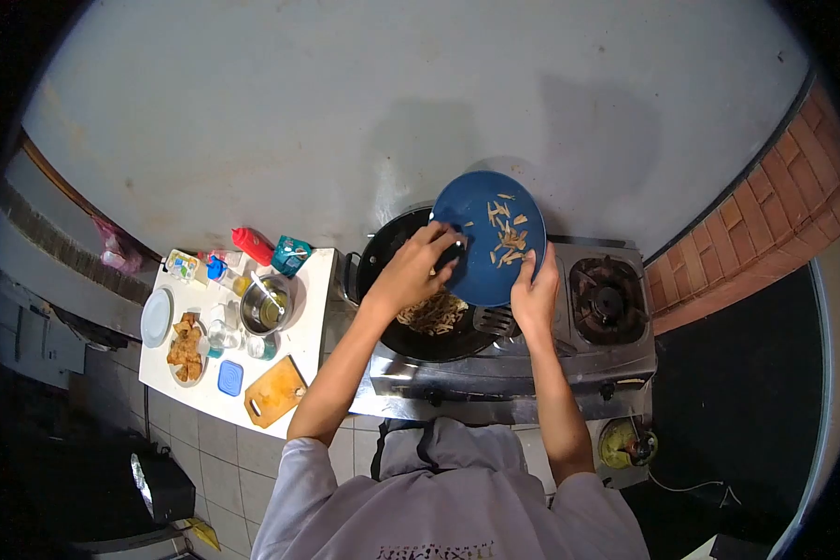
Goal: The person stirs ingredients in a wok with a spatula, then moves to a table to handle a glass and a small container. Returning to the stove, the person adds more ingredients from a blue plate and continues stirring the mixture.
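My right hand (535, 297) grips the lower right rim of a blue plate (471, 266), thumb on top. The plate is tilted over a black wok (392, 327). Pale brown food strips (509, 235) are scattered on the plate's right side. My left hand (418, 264) is at the plate's left edge, its fingers bent and apart; I see nothing held in them. Below it, more strips (431, 315) lie heaped in the wok. A black slotted spatula (495, 321) rests at the wok's right side, partly beneath the plate.
The wok sits on a steel stove (457, 383), with another burner (609, 301) to the right. On the white table (313, 317) at left are a steel pot (265, 305), a cutting board (274, 391), a plate of fried food (187, 347), a red bottle (251, 245) and jars. A wall stands behind.
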The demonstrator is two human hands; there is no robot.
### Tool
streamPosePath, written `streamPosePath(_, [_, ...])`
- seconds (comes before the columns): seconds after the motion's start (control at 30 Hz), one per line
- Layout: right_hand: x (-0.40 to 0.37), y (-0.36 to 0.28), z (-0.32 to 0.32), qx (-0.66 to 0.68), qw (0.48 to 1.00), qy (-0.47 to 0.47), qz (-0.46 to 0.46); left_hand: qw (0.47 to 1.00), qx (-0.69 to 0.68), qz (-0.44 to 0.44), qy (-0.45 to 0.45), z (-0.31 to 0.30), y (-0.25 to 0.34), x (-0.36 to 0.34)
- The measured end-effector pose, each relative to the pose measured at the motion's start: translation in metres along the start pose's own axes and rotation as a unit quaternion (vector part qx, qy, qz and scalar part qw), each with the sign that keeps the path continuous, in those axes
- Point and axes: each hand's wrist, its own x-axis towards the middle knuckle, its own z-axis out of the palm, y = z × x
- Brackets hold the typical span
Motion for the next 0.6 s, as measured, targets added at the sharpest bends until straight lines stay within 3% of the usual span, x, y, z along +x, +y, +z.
streamPosePath(0.13, [-0.001,0.004,0.001,0.024,0.999,0.003,-0.027,0.999,0.04,0.017,0.031,0.016,0.005,0.013])
streamPosePath(0.2, [-0.001,0.004,0.002,0.027,0.999,0.007,-0.033,0.999,0.023,-0.022,-0.036,0.021,0.002,0.01])
streamPosePath(0.27, [-0.001,0.004,0.002,0.004,0.999,0.019,-0.029,0.998,0.028,-0.029,-0.043,0.021,0.001,0.003])
streamPosePath(0.33, [0.0,0.007,0.001,-0.004,1.0,0.02,-0.018,0.986,-0.032,-0.031,-0.162,0.016,-0.007,-0.003])
streamPosePath(0.47, [-0.001,0.011,0.0,0.005,1.0,0.016,-0.013,0.986,-0.05,-0.011,-0.156,0.001,-0.002,0.002])
streamPosePath(0.53, [-0.002,0.009,0.002,0.012,1.0,0.014,-0.013,0.999,-0.006,0.01,0.031,0.004,0.02,0.018])
streamPosePath(0.6, [-0.005,0.005,0.002,0.019,1.0,0.013,-0.014,0.994,-0.006,0.051,0.097,0.016,0.034,0.032])
